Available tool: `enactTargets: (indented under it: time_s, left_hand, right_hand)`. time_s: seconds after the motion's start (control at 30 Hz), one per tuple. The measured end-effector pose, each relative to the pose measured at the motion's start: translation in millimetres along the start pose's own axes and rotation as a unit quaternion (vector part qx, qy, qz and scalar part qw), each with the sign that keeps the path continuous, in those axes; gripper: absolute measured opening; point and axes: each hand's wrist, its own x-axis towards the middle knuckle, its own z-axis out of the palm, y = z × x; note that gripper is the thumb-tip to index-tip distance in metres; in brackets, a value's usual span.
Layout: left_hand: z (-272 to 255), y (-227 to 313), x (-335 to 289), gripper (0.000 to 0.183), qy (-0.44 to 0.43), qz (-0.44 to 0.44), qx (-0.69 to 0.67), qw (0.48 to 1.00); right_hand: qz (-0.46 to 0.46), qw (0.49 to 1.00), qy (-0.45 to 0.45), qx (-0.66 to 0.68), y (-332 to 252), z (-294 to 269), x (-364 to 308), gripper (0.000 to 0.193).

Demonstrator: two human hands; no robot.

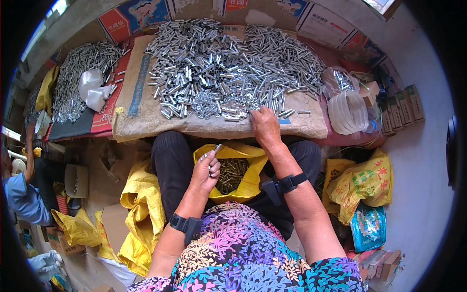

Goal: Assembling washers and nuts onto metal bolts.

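Observation:
My left hand (203, 176) is closed above the sack in my lap. A short silver bolt-like piece (218, 147) sticks up from between its thumb and finger, and more small metal bits show within the curled fingers. My right hand (266, 127) reaches to the front edge of the pile with its fingertips pinched together by the small nuts and washers (236, 108); what they hold is hidden. Behind them spreads a big heap of silver metal sleeves (209, 58). Between my knees, a yellow woven sack (253, 187) stands open, with brass-coloured bolts (232, 175) inside.
Cardboard (131, 104) covers the worktop under the heap. A clear plastic tub (348, 113) stands at its right end, near small boxes (406, 104). Yellow sacks (141, 214) lie on both sides of me. Another person (24, 192) sits at far left beside a second heap (85, 73).

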Motion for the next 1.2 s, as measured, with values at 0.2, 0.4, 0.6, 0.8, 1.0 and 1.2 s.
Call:
enactTargets:
  time_s: [0.2, 0.4, 0.6, 0.8, 1.0, 1.2]
  left_hand:
    - [1.0, 0.5, -2.5, 0.008, -0.001, -0.001, -0.007, 1.0]
    - [0.3, 1.7, -3.4, 0.008, -0.004, -0.004, -0.025, 1.0]
    - [-1.1, -0.4, -1.7, 0.008, -0.004, -0.004, -0.021, 1.0]
    - [-2.7, -1.4, -3.2, 0.009, -0.028, -0.012, -0.012, 0.999]
    - [0.3, -1.3, -5.1, 0.009, -0.052, -0.044, -0.007, 0.998]
    - [-1.1, -0.1, -7.6, 0.009, -0.073, -0.057, -0.006, 0.996]
  right_hand:
    - [0.039, 0.999, -0.029, 0.011, -1.4, -3.5, 6.0, 0.009]
    - [0.037, 0.994, -0.022, 0.099, -10.2, -8.1, 3.9, 0.009]
    - [0.033, 0.911, -0.139, 0.387, -49.2, 0.5, -23.0, 0.016]
    - [0.062, 0.88, -0.195, 0.428, -67.6, -5.3, -38.9, 0.019]
    - [-0.027, 0.905, -0.149, 0.397, -62.3, -10.1, -39.0, 0.021]
    - [-0.061, 0.904, -0.127, 0.404, -65.5, -17.9, -41.6, 0.018]
